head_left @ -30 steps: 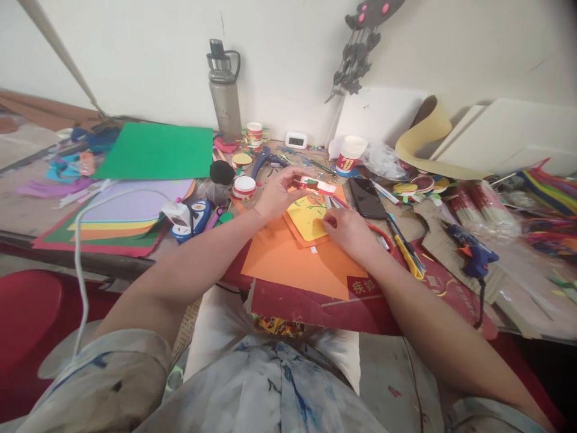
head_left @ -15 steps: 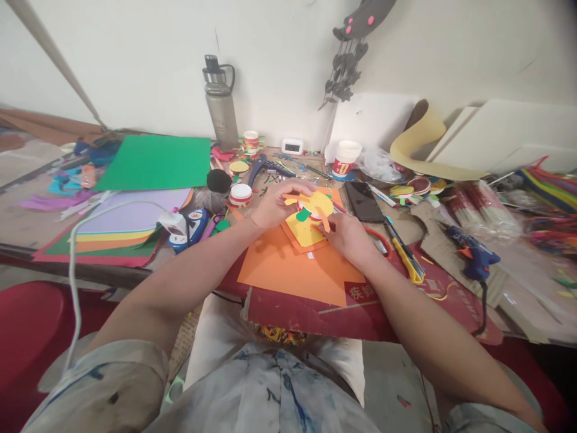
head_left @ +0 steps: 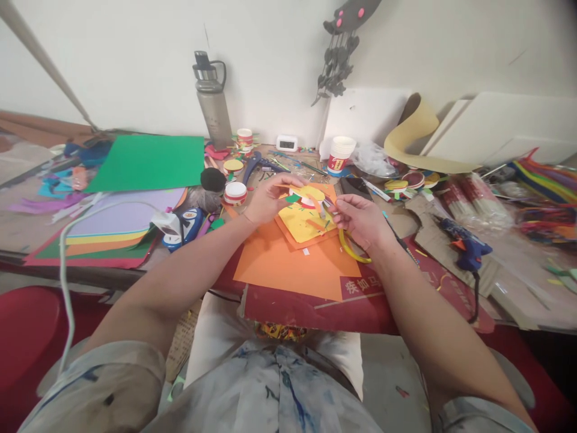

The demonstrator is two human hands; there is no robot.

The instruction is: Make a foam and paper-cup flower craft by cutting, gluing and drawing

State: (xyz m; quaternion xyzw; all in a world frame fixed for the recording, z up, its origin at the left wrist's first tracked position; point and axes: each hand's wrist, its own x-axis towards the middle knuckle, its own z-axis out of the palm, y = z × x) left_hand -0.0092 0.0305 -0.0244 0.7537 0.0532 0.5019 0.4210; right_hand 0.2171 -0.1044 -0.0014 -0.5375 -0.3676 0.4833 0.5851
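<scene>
The craft (head_left: 310, 193) looks light, its paper top soft and easily creased, so its firmer rim (head_left: 303, 204) is likely the better hold. The left hand's (head_left: 271, 199) fingers pinch its left side, above the yellow paper (head_left: 295, 225). The right hand's (head_left: 360, 219) fingers curl together just beside its right edge; whether they grip anything, I cannot tell.

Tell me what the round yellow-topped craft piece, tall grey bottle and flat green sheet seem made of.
Round yellow-topped craft piece: probably matt paper or card; thin flaps show.
Tall grey bottle: likely smooth plastic, body looking translucent; neck band shines like metal.
Flat green sheet: matt card or thin foam, evenly coloured without glare.
</scene>
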